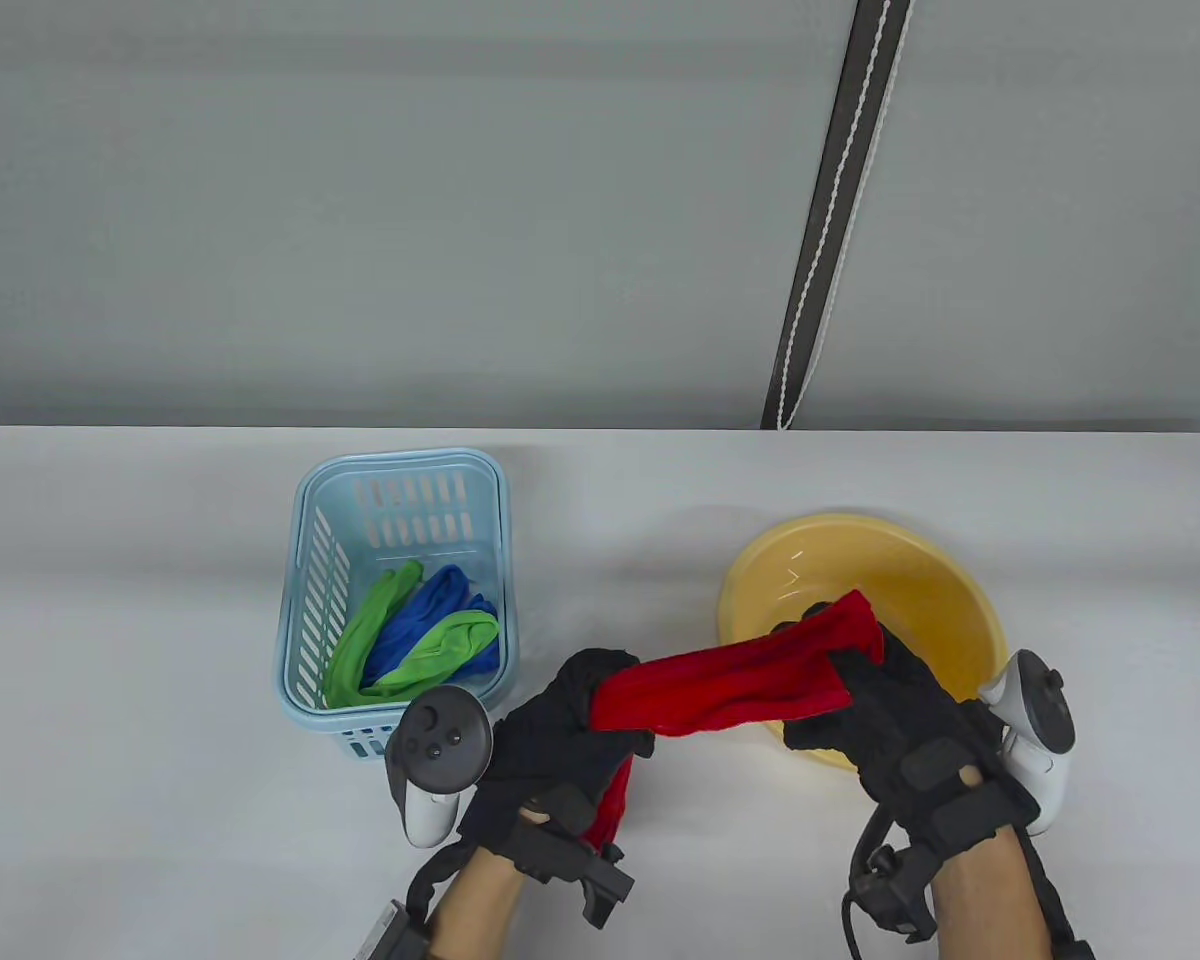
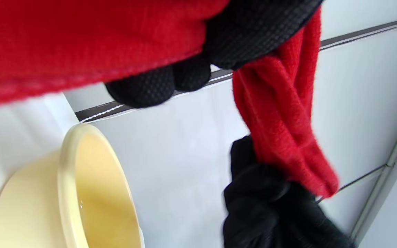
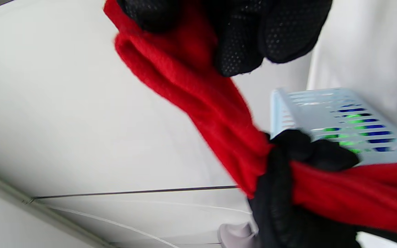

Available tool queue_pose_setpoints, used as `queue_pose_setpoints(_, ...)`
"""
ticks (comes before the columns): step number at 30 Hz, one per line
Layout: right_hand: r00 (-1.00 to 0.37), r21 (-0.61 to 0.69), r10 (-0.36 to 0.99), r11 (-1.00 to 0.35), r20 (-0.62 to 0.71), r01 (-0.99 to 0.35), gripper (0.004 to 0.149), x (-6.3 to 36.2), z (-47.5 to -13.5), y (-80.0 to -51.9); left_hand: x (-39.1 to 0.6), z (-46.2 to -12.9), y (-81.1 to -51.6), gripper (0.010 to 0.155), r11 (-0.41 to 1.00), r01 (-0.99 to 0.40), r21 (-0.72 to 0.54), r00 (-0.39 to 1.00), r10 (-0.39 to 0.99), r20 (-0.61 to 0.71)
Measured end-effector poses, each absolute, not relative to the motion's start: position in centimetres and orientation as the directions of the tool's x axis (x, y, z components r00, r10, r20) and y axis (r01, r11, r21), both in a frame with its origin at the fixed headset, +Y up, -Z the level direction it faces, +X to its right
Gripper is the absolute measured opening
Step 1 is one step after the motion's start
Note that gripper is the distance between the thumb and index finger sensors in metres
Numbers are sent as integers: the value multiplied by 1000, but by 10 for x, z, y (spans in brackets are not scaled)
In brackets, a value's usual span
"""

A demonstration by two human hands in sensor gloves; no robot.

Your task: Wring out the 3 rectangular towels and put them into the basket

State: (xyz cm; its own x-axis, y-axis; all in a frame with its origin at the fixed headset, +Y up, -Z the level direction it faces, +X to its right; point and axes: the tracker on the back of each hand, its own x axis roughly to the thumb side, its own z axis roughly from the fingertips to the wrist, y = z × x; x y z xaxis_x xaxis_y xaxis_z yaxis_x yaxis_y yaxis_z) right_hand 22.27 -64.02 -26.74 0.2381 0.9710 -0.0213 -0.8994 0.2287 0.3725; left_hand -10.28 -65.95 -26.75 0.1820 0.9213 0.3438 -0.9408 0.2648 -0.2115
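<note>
A red towel (image 1: 740, 685) stretches between both hands above the table, twisted into a rope. My left hand (image 1: 580, 735) grips its left end, with a tail hanging down below the fist. My right hand (image 1: 875, 700) grips the right end over the near rim of the yellow basin (image 1: 950, 590). The left wrist view shows the red towel (image 2: 281, 131) running down to the other glove; the right wrist view shows the twisted red towel (image 3: 202, 100) the same way. The light blue basket (image 1: 310, 560) at the left holds a green towel (image 1: 360, 640) and a blue towel (image 1: 430, 610).
The yellow basin (image 2: 81, 193) holds a little water. The basket (image 3: 322, 110) stands just left of my left hand. The white table (image 1: 110, 620) extends left and behind. A dark strap (image 1: 835, 210) hangs on the wall behind.
</note>
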Motion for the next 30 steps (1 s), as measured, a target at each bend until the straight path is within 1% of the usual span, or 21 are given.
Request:
queue_pose_setpoints(3,159,273,986,165,-43,-948,52,236,-268,-655,-109,-265,-658,47,274,-948,-161,206,916,345)
queue_pose_setpoints(6,5,144,1000,6,-7,-990,55,251,-269,-657,-115,-263,-655,48,293,-948,-124,238,911,336)
queue_pose_setpoints(7,-64,109,998,-66,20,-992,57,254,-270,-653,-116,-262,-654,48,329,-940,-93,281,897,342)
queue_pose_setpoints(8,-141,112,988,-147,58,-983,61,253,-271,-648,-116,-261,-653,49,384,-920,-72,336,872,356)
queue_pose_setpoints(10,-252,167,959,-272,129,-948,73,243,-273,-640,-114,-260,-652,49,463,-885,-44,419,834,360)
queue_pose_setpoints(12,-382,273,893,-439,239,-856,85,217,-275,-634,-109,-258,-651,49,548,-837,-9,504,777,377)
queue_pose_setpoints(13,-412,298,873,-479,261,-826,90,209,-276,-633,-107,-257,-650,49,587,-809,0,543,749,380)
queue_pose_setpoints(14,-495,356,814,-579,304,-734,98,188,-277,-632,-105,-256,-650,49,611,-791,9,567,727,387)
queue_pose_setpoints(15,-540,408,772,-636,336,-655,103,171,-278,-635,-102,-255,-649,49,632,-775,16,585,707,396)
queue_pose_setpoints(16,-554,439,755,-656,351,-614,107,159,-279,-638,-101,-254,-649,49,639,-769,10,589,703,398)
queue_pose_setpoints(17,-566,454,736,-676,371,-581,109,144,-279,-645,-100,-254,-650,49,624,-781,-9,570,720,397)
queue_pose_setpoints(18,-572,438,724,-689,386,-577,109,137,-279,-649,-100,-255,-651,49,607,-794,-23,551,737,392)
queue_pose_setpoints(19,-571,388,708,-706,416,-592,107,127,-280,-657,-101,-256,-653,49,564,-824,-58,505,776,378)
queue_pose_setpoints(21,-544,330,714,-693,440,-641,92,117,-281,-672,-104,-260,-656,49,492,-864,-105,432,834,343)
queue_pose_setpoints(22,-519,290,736,-660,434,-693,78,116,-283,-680,-106,-262,-659,50,446,-885,-133,386,864,324)
queue_pose_setpoints(23,-487,271,774,-610,405,-744,69,116,-284,-688,-109,-265,-662,50,381,-908,-172,322,900,294)
queue_pose_setpoints(24,-462,288,794,-585,395,-758,62,117,-287,-691,-112,-267,-665,51,325,-925,-196,271,927,259)
queue_pose_setpoints(25,-431,318,821,-550,374,-772,56,120,-290,-692,-115,-270,-669,51,238,-940,-243,180,955,238)
queue_pose_setpoints(26,-408,325,835,-527,368,-785,53,123,-291,-693,-117,-273,-671,52,166,-943,-290,101,969,226)
queue_pose_setpoints(27,-375,324,857,-488,354,-811,51,126,-292,-693,-119,-275,-675,54,73,-939,-337,10,983,185)
queue_pose_setpoints(30,-284,410,902,-406,325,-817,50,127,-294,-698,-120,-278,-680,59,-68,-911,-408,-142,978,154)
